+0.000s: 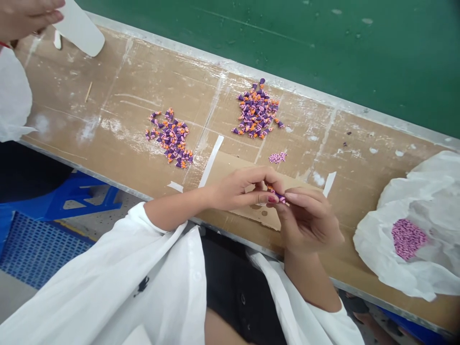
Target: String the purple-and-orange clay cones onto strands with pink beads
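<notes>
My left hand and my right hand meet over the near edge of the brown worktable. Both pinch one small purple and orange piece between their fingertips. Two heaps of like purple and orange pieces lie on the table: one heap to the left, the other heap farther back. A small cluster of pink bits lies just beyond my hands.
A white plastic bag at the right holds a pile of pink bits. White tape strips cross the table. Another person's hand at the top left holds a white flat piece. Blue plastic crates stand below.
</notes>
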`<action>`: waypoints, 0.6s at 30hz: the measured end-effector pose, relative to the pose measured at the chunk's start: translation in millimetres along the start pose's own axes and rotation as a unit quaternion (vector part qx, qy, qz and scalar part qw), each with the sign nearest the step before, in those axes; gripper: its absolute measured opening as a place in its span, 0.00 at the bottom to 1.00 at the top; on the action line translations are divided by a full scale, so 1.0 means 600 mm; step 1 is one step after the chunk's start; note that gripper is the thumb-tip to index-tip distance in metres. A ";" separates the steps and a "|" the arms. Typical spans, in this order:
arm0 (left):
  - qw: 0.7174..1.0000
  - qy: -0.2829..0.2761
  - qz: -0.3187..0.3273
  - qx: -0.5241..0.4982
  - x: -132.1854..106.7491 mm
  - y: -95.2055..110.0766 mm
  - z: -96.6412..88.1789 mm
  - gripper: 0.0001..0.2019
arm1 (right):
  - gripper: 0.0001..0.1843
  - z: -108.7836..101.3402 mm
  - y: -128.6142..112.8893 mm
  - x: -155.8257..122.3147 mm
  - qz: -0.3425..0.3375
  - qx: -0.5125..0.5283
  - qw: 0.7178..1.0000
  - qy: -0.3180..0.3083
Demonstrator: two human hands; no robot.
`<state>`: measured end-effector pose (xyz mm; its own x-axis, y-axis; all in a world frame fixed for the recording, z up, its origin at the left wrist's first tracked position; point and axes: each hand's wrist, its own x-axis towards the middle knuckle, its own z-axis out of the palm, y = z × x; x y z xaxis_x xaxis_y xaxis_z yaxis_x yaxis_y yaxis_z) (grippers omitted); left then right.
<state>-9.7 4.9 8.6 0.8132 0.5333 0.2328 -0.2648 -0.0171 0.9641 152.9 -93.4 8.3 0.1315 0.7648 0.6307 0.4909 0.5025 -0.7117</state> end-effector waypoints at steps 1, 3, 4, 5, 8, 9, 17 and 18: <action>1.000 0.002 0.013 0.011 0.001 0.000 0.000 0.14 | 0.29 0.001 0.000 0.000 0.006 0.013 1.000 0.000; 0.999 0.009 0.033 0.030 0.002 -0.001 -0.001 0.13 | 0.26 0.002 0.000 0.001 0.015 0.034 0.999 0.000; 0.999 0.010 0.038 0.038 0.002 -0.001 -0.001 0.13 | 0.25 0.003 0.000 0.002 0.019 0.043 0.999 -0.001; 0.998 0.012 0.041 0.046 0.002 -0.002 -0.001 0.13 | 0.23 0.003 -0.001 0.002 0.025 0.051 0.998 -0.003; 0.996 0.020 0.052 0.072 -0.001 -0.002 -0.001 0.12 | 0.20 0.003 -0.004 0.004 0.043 0.073 0.996 -0.012; 0.995 0.024 0.053 0.081 -0.002 -0.002 -0.001 0.12 | 0.19 0.004 -0.005 0.005 0.048 0.080 0.995 -0.015; 0.991 0.045 0.028 0.125 -0.007 -0.008 -0.005 0.15 | 0.10 0.010 -0.004 0.011 0.085 0.107 0.990 -0.019; 0.988 0.050 0.025 0.147 -0.004 -0.008 -0.010 0.16 | 0.10 0.010 0.000 0.011 0.093 0.101 0.990 -0.019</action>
<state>-13.3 9.0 2.5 0.7439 0.6061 0.2816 -0.1297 -0.2825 0.9505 148.5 -86.2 10.4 0.1680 0.8644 0.4739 0.2783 0.4196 -0.8640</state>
